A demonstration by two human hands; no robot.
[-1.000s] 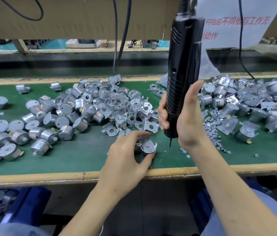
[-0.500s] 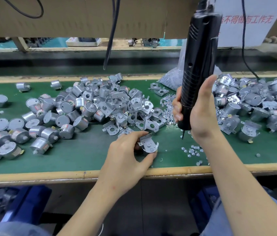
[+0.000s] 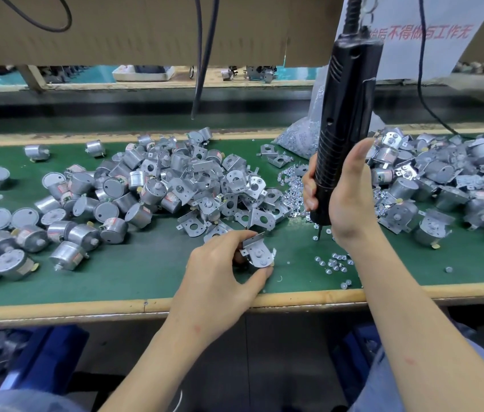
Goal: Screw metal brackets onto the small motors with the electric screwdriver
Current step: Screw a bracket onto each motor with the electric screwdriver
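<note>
The left hand (image 3: 223,272) pinches a small motor (image 3: 257,255) between thumb and fingertips. The motor sits low over the green table (image 3: 145,272) near its front wooden edge, with a metal bracket (image 3: 260,248) lying across its top face. The right hand (image 3: 347,200) is wrapped around the lower barrel of the black electric screwdriver (image 3: 349,114), fingers curled round the far side and thumb stretched up along the near side. The tool stands almost upright, leaning a little, with its cord running up out of view. Its bit (image 3: 319,234) points down among loose screws (image 3: 334,263) scattered on the table, just right of the held motor and apart from it; whether the tip touches a screw cannot be told. A thicker heap of screws (image 3: 289,188) lies behind the bit, in front of a clear bag of screws (image 3: 300,135). To the left is a spread of bare motors (image 3: 86,209), and loose brackets (image 3: 229,197) are piled in the middle just behind the left hand. More motors with brackets (image 3: 443,185) are piled on the right. A white sign with red characters (image 3: 431,31) hangs above, and dark cables (image 3: 202,55) dangle over the table.
</note>
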